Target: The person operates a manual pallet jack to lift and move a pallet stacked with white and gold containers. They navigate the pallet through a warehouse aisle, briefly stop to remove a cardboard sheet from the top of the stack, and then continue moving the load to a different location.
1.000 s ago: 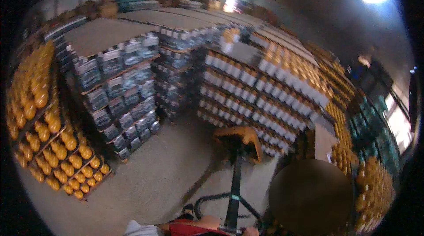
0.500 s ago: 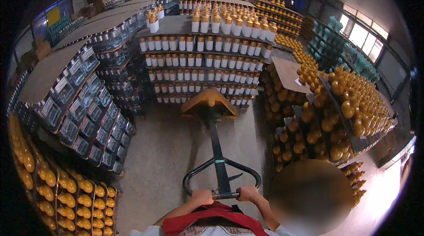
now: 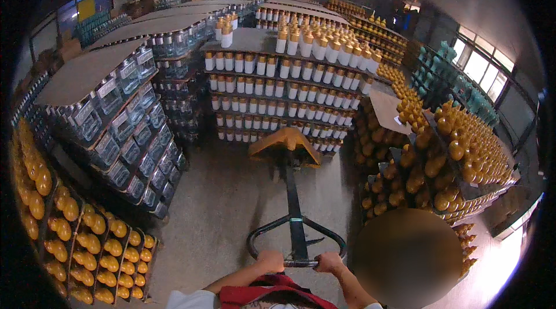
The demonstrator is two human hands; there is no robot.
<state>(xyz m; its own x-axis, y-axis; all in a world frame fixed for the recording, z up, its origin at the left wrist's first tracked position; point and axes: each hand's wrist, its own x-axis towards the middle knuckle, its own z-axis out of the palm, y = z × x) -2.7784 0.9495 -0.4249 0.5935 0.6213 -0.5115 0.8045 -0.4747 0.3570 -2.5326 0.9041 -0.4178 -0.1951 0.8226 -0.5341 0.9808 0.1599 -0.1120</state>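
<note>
Grey concrete floor [image 3: 214, 210] is flanked by tall stacks of bottles in a dim warehouse, lit from the right by a row of windows [image 3: 483, 69]. On it, between the stacks, a pallet jack [image 3: 285, 140] with a yellow body is stood just in front of a layered stack of white bottles [image 3: 249, 65] with gold tops; whether its forks are run beneath that stack cannot be told. Its black looped handle [image 3: 295, 238] is tilted toward the person. The crossbar of this handle is gripped near its left end by the left hand [image 3: 270, 261] and near its right end by the right hand [image 3: 329, 262], the fingers of both being curled round it. To the left, clear glass bottles [image 3: 130, 124] are piled in layers, with amber bottles [image 3: 87, 242] stacked nearer. More amber bulb-shaped bottles [image 3: 472, 147] are stacked on the right, and green bottles [image 3: 431, 72] are seen beyond them.
</note>
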